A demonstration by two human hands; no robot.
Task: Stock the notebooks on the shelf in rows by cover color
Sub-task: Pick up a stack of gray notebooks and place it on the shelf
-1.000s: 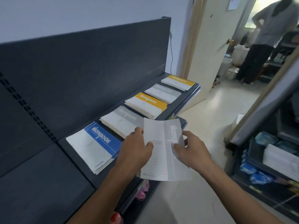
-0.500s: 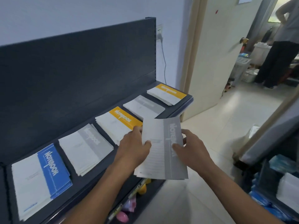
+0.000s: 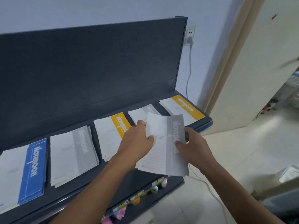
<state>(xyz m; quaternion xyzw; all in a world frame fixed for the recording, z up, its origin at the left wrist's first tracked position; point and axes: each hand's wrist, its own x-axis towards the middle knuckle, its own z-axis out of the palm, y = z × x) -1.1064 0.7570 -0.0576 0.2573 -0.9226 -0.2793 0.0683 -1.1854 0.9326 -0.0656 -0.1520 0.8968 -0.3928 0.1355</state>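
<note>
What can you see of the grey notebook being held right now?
The grey notebook is thin and soft-covered, paper by the look: white with a grey band down one side carrying pale "Notebook" lettering. It is closed, slightly bowed, held above the shelf's front edge. The left hand pinches its left edge; the right hand grips the banded side. It partly hides a grey stack behind.

Five stacks of notebooks are laid flat in a row along a dark grey shelf (image 3: 113, 180): blue stack (image 3: 24, 172), grey stack (image 3: 72, 156), orange stack (image 3: 111, 133), a second grey stack (image 3: 139, 113), a second orange stack (image 3: 181, 109).
</note>
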